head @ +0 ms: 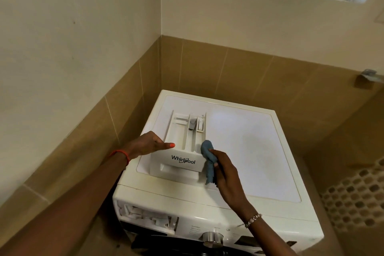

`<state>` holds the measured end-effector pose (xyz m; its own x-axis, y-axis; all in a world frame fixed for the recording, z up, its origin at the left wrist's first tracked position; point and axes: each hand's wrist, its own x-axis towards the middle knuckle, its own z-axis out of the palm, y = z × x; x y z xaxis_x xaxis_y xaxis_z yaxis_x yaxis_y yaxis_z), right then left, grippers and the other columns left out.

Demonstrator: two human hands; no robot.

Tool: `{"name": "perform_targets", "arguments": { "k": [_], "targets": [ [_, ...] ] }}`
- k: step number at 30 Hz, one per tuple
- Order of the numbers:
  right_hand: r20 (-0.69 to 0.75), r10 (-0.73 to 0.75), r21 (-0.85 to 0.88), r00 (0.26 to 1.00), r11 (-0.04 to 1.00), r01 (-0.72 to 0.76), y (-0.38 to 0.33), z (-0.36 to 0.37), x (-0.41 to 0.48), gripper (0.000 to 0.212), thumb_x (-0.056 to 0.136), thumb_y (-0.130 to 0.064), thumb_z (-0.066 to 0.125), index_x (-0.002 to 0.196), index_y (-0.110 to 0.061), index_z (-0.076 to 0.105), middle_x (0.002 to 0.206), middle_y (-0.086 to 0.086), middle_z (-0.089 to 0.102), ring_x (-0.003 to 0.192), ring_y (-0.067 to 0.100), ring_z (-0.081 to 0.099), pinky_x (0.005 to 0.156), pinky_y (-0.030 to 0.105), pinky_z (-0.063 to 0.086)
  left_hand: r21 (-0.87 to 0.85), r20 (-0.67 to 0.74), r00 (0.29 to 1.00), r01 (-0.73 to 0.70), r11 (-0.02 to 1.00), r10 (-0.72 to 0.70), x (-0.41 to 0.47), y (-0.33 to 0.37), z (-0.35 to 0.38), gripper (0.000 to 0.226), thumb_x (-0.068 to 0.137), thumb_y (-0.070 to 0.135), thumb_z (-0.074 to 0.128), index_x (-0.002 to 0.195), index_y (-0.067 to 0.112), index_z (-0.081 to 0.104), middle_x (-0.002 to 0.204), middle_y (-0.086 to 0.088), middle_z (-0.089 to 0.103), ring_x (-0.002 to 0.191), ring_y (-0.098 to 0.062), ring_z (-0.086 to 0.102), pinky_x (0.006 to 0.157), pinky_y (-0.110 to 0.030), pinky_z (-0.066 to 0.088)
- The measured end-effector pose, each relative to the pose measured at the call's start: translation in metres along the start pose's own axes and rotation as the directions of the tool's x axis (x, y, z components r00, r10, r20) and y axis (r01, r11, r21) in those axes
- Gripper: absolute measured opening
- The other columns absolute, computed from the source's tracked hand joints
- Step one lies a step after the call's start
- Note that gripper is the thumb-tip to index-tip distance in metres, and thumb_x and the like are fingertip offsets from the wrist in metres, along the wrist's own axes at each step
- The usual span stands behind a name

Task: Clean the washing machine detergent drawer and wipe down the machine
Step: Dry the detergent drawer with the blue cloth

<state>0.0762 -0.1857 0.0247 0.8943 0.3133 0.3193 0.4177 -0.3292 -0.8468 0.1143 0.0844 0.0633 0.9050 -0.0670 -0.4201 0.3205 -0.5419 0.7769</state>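
- the detergent drawer (179, 135) is out of its slot and lies flat on top of the washing machine (245, 151), on the left half of the lid. its branded front panel faces the person.
- its long axis runs from that front panel away toward the back wall, and the compartments open upward along it.
- the right hand (226, 174) pinches a bunched blue cloth (206, 148) between thumb and fingers. the wad touches the drawer's near right corner and a tail hangs down beside the front panel.
- from that grip the uncleaned channels lie ahead and to the left, so the wipe likely runs lengthwise, away from the body.
- the left hand (148, 143) is at the drawer's left wall near the front, with the thumb laid straight over the near left corner. its other fingers are tucked against the wall and mostly hidden. this grip looks like a steadying hold.
- the right hand is nearer the narrow right channels. the wide left compartment sits just beside the left hand.
- there is bare lid to the right of the drawer and behind it. on the left the drawer lies close to the lid's edge, with the tiled wall (83, 141) beyond, so a leftward shove could tip it off.
- below the near edge is the open drawer slot (147, 219), with the dial (212, 238) to its right.
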Motion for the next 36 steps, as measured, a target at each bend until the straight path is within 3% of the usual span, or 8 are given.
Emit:
{"name": "perform_targets", "arguments": {
  "k": [9, 13, 17, 20, 23, 26, 33, 36],
  "targets": [
    [-0.043, 0.3, 0.238, 0.953, 0.929, -0.282, -0.036, 0.022, -0.001, 0.033, 0.083, -0.044, 0.044, 0.106, -0.028, 0.062, 0.091, -0.003, 0.07, 0.076, 0.009, 0.064, 0.065, 0.027, 0.049, -0.302, -0.46, 0.874, 0.011, 0.953, -0.157, -0.002, 0.003, 0.023, 0.059, 0.076, 0.055, 0.065, 0.109, 0.008, 0.052, 0.101, -0.006, 0.055, 0.098, -0.024, 0.054, 0.084, -0.037, 0.047],
    [0.078, 0.387, 0.347, 0.919, 0.853, -0.389, -0.064, 0.053, -0.016, 0.03, 0.088, -0.031, 0.045, 0.112, -0.022, 0.061, 0.088, -0.003, 0.071, 0.073, 0.01, 0.067, 0.061, 0.026, 0.053, -0.494, -0.327, 0.866, 0.185, 0.849, -0.379, 0.0, 0.012, 0.032, 0.085, 0.084, 0.064, 0.044, 0.138, 0.0, 0.032, 0.126, -0.013, 0.05, 0.11, -0.027, 0.048, 0.085, -0.041, 0.042],
    [0.169, 0.463, 0.372, 0.87, 0.787, -0.491, -0.078, 0.08, -0.02, 0.029, 0.095, -0.001, 0.044, 0.106, -0.024, 0.059, 0.093, -0.012, 0.065, 0.085, 0.0, 0.064, 0.075, 0.015, 0.05, -0.511, -0.203, 0.91, 0.217, 0.832, -0.362, 0.006, 0.014, 0.029, 0.073, 0.083, 0.067, 0.042, 0.111, 0.0, 0.053, 0.088, -0.012, 0.056, 0.072, -0.018, 0.049, 0.059, -0.029, 0.037],
    [0.23, 0.487, 0.427, 0.842, 0.728, -0.537, -0.083, 0.083, -0.016, 0.028, 0.091, 0.0, 0.049, 0.093, -0.023, 0.064, 0.082, -0.012, 0.073, 0.084, 0.001, 0.067, 0.074, 0.013, 0.05, -0.444, -0.175, 0.934, 0.206, 0.872, -0.31, 0.005, 0.019, 0.024, 0.047, 0.087, 0.058, 0.045, 0.095, 0.013, 0.053, 0.08, -0.005, 0.049, 0.067, -0.013, 0.042, 0.058, -0.026, 0.033],
    [0.275, 0.556, 0.601, 0.785, 0.537, -0.591, -0.08, 0.073, -0.009, 0.026, 0.088, 0.003, 0.045, 0.099, -0.006, 0.067, 0.093, 0.012, 0.073, 0.095, 0.029, 0.067, 0.081, 0.034, 0.054, -0.356, -0.104, 0.966, 0.187, 0.915, -0.238, 0.005, 0.021, 0.019, 0.053, 0.089, 0.058, 0.041, 0.123, 0.017, 0.05, 0.121, -0.004, 0.052, 0.103, -0.02, 0.048, 0.087, -0.033, 0.038],
    [0.205, 0.639, 0.712, 0.741, 0.422, -0.561, -0.073, 0.053, 0.006, 0.027, 0.09, -0.002, 0.041, 0.107, 0.002, 0.062, 0.102, 0.026, 0.066, 0.096, 0.042, 0.062, 0.082, 0.049, 0.051, -0.361, -0.067, 0.977, 0.164, 0.918, -0.2, 0.005, 0.021, 0.018, 0.081, 0.083, 0.066, 0.038, 0.147, 0.02, 0.023, 0.155, -0.001, 0.022, 0.141, -0.026, 0.021, 0.112, -0.046, 0.02],
    [0.079, 0.513, 0.423, 0.855, 0.76, -0.494, -0.071, 0.055, 0.061, 0.018, 0.097, -0.019, 0.044, 0.104, -0.017, 0.06, 0.104, 0.004, 0.063, 0.1, 0.023, 0.06, 0.077, 0.023, 0.051, -0.51, -0.137, 0.978, 0.068, 0.857, -0.159, -0.001, 0.026, 0.025, 0.061, 0.096, 0.052, 0.01, 0.149, 0.022, 0.013, 0.157, -0.002, 0.011, 0.145, -0.022, 0.011, 0.116, -0.04, 0.012],
    [0.143, 0.318, -0.007, 0.937, 0.947, -0.321, -0.055, 0.086, 0.067, 0.037, 0.101, -0.024, 0.035, 0.136, -0.014, 0.044, 0.143, 0.007, 0.044, 0.133, 0.021, 0.04, 0.11, 0.027, 0.032, -0.521, -0.168, 0.965, 0.086, 0.849, -0.201, 0.004, 0.027, 0.028, 0.06, 0.096, 0.052, 0.011, 0.148, 0.023, 0.017, 0.157, -0.003, 0.012, 0.144, -0.023, 0.014, 0.116, -0.039, 0.011]
  ]
}}
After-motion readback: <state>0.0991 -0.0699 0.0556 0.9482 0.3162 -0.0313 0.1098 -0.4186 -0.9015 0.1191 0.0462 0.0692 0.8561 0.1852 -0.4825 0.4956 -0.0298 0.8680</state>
